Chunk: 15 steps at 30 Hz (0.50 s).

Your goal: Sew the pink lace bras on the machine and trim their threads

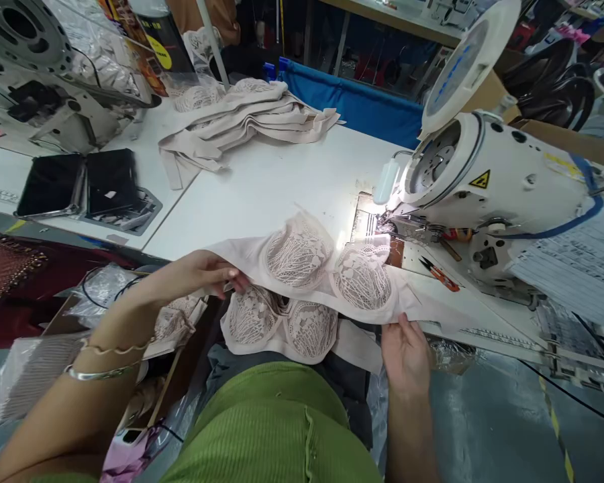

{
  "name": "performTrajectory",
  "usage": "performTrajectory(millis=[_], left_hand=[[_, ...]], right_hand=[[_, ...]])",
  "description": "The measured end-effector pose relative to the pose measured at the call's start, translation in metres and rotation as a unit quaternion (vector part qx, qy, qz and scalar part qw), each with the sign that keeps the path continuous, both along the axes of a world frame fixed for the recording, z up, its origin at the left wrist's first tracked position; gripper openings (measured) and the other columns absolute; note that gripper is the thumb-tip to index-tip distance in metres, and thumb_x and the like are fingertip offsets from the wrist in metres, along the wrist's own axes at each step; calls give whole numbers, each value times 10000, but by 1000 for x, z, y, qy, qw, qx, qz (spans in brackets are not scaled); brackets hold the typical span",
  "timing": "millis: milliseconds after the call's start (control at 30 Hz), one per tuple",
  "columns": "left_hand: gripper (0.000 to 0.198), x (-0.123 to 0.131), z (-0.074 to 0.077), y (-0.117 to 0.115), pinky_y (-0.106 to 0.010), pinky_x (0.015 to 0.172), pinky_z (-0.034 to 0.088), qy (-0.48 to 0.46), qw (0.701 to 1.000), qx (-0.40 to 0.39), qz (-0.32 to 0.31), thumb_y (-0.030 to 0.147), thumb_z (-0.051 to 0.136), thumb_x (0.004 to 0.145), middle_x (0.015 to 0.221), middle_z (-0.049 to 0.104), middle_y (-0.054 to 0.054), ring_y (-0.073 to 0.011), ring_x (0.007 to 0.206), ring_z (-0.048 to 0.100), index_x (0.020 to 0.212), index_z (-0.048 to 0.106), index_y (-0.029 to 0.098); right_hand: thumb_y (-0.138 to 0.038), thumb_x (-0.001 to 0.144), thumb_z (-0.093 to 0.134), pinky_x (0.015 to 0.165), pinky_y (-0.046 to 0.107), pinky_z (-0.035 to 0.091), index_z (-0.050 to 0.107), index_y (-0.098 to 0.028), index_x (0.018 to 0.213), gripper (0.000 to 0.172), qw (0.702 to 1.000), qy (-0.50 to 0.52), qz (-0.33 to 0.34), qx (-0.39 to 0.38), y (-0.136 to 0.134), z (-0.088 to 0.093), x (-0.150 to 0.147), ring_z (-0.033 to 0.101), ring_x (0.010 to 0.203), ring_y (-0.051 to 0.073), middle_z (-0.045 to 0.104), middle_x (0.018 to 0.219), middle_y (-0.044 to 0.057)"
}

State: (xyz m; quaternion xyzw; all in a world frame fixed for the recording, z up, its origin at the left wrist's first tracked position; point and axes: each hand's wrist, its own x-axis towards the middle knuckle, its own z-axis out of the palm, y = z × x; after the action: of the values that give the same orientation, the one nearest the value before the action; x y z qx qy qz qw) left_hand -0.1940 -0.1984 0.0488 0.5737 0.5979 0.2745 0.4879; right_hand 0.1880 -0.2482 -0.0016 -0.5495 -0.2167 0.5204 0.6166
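Note:
A beige lace bra (pixel 300 258) lies spread across the front of the white sewing table, cups facing up. Its right cup reaches close to the lit needle area (pixel 382 218) of the sewing machine (pixel 503 168). My left hand (pixel 204 276) has its thumb and fingers closed at the bra's left band. At the lower right edge, my right hand (pixel 407 349) pinches the fabric, thumb on top. A second lace bra (pixel 309 332) rests on my lap, just below the table edge, partly covered by the first.
Orange-handled thread snips (pixel 440 274) lie right of the needle. Beige fabric strips (pixel 252 124) are heaped at the back. A black open case (pixel 83 181) sits left, near another machine (pixel 55 87). A box (pixel 168 382) with lace pieces stands below left.

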Motion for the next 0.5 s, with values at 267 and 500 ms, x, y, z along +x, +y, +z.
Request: performTrajectory(millis=[267, 500], left_hand=[[201, 21, 1, -14, -241, 536, 541, 312, 882, 327, 135, 323, 571, 981, 672, 710, 20, -141, 592, 679, 871, 673, 189], [177, 103, -34, 17, -410, 1054, 563, 253, 714, 578, -306, 58, 539, 974, 1166, 740, -146, -245, 1179, 677, 1084, 676, 80]], right_hand=[[-219, 878, 699, 650, 333, 519, 585, -239, 923, 125, 832, -449, -249, 211, -7, 5, 19, 537, 675, 156, 534, 835, -4], [-44, 960, 507, 959, 397, 574, 646, -183, 1105, 244, 547, -652, 300, 431, 53, 20, -43, 664, 1102, 235, 713, 1098, 113]])
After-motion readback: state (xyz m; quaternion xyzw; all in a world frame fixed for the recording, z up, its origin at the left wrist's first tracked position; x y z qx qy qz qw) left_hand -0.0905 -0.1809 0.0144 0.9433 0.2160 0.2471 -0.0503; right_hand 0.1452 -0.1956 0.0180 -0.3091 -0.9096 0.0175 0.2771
